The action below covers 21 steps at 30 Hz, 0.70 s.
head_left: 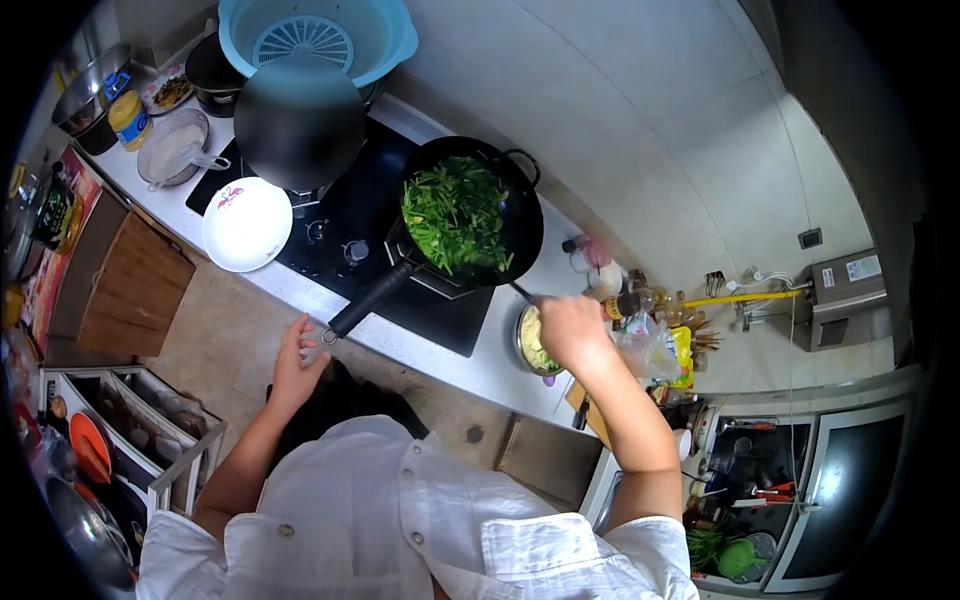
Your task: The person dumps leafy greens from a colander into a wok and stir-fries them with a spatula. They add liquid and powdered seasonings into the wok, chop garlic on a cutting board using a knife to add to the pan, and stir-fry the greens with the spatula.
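Note:
Chopped green vegetables (455,215) fill much of a black wok (528,225) on the stove. My right hand (573,335) is closed around the dark handle of a cooking utensil (521,292), which slants toward the wok's near right rim. Its head cannot be made out. Beside the end of the long black wok handle (372,300), my left hand (297,358) has its fingers apart and holds nothing. A metal bowl (522,340) with pale yellow and green food sits partly under my right hand.
A white plate (248,225) lies at the counter's edge, left of the black cooktop (345,215). Behind it are a blurred dark round shape (300,125) and a blue basin (400,40). Bottles (628,303) and bags stand on the right. An open drawer (160,425) is lower left.

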Each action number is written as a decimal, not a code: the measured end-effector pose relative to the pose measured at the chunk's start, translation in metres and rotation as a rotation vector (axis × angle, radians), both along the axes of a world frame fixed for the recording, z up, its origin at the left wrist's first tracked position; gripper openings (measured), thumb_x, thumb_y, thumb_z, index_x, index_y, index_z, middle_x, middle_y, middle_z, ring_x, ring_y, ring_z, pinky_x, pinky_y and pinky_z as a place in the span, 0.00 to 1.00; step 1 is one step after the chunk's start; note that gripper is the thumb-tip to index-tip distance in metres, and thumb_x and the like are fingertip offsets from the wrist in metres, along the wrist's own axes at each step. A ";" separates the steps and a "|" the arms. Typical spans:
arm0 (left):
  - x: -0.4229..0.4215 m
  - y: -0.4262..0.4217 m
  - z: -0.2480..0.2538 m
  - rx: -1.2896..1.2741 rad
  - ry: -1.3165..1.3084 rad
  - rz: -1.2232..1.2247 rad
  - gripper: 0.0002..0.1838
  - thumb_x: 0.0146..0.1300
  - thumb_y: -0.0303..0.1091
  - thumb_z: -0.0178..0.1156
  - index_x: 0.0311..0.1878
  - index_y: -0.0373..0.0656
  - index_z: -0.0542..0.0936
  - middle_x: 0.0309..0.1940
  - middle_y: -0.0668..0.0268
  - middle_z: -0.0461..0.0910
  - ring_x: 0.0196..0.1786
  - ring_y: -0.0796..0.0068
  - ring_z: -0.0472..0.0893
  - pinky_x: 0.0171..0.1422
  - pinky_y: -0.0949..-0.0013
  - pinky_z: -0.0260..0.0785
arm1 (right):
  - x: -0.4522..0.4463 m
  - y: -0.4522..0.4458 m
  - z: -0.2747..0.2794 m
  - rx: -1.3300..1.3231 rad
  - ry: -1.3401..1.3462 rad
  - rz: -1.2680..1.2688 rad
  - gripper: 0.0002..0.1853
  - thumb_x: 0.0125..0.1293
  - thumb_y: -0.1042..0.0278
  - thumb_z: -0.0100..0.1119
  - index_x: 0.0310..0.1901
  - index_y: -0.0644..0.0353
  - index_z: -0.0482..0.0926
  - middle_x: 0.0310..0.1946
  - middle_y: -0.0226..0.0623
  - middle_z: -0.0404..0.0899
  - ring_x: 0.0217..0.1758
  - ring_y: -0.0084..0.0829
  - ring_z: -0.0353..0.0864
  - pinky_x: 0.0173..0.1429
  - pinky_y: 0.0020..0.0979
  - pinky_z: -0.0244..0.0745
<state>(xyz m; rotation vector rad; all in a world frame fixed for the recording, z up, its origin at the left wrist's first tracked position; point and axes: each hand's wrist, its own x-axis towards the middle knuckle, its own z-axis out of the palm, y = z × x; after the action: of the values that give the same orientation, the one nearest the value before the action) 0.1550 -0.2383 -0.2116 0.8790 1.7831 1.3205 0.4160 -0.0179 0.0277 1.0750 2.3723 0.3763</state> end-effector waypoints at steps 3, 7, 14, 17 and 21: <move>0.000 -0.001 0.002 0.023 0.020 -0.019 0.37 0.52 0.22 0.64 0.67 0.45 0.62 0.54 0.66 0.70 0.44 0.76 0.72 0.45 0.72 0.67 | -0.011 0.057 -0.018 0.023 0.111 -0.144 0.12 0.60 0.71 0.49 0.38 0.59 0.83 0.34 0.47 0.83 0.40 0.44 0.84 0.43 0.41 0.78; -0.008 -0.012 -0.017 0.010 -0.026 0.013 0.37 0.52 0.22 0.64 0.67 0.45 0.62 0.54 0.66 0.70 0.44 0.76 0.72 0.44 0.72 0.67 | 0.008 0.131 0.050 -0.219 0.259 -0.483 0.14 0.62 0.62 0.52 0.35 0.61 0.84 0.25 0.44 0.83 0.18 0.35 0.81 0.24 0.32 0.74; -0.012 -0.037 -0.027 -0.052 -0.089 0.156 0.37 0.52 0.21 0.64 0.67 0.43 0.62 0.54 0.64 0.69 0.43 0.75 0.71 0.45 0.73 0.68 | 0.040 0.247 -0.010 -0.325 0.102 -0.564 0.16 0.58 0.63 0.59 0.20 0.68 0.78 0.14 0.39 0.76 0.14 0.28 0.72 0.22 0.32 0.67; -0.012 -0.048 -0.032 -0.050 -0.108 0.179 0.37 0.52 0.19 0.63 0.67 0.42 0.62 0.54 0.63 0.68 0.43 0.75 0.71 0.46 0.73 0.69 | 0.037 0.224 -0.042 -0.262 0.532 -0.491 0.15 0.61 0.59 0.56 0.30 0.65 0.81 0.21 0.41 0.80 0.25 0.36 0.79 0.34 0.37 0.72; -0.014 -0.043 -0.034 -0.108 -0.115 0.167 0.37 0.53 0.18 0.61 0.67 0.41 0.62 0.54 0.61 0.67 0.44 0.74 0.71 0.46 0.73 0.70 | 0.017 0.175 0.017 -0.019 0.379 -0.044 0.14 0.65 0.57 0.53 0.33 0.56 0.83 0.26 0.45 0.81 0.31 0.45 0.80 0.37 0.41 0.74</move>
<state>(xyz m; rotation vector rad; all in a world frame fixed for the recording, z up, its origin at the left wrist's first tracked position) 0.1408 -0.2817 -0.2456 0.5944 1.8502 1.3363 0.4331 0.1571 0.0451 1.2807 2.6658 0.1425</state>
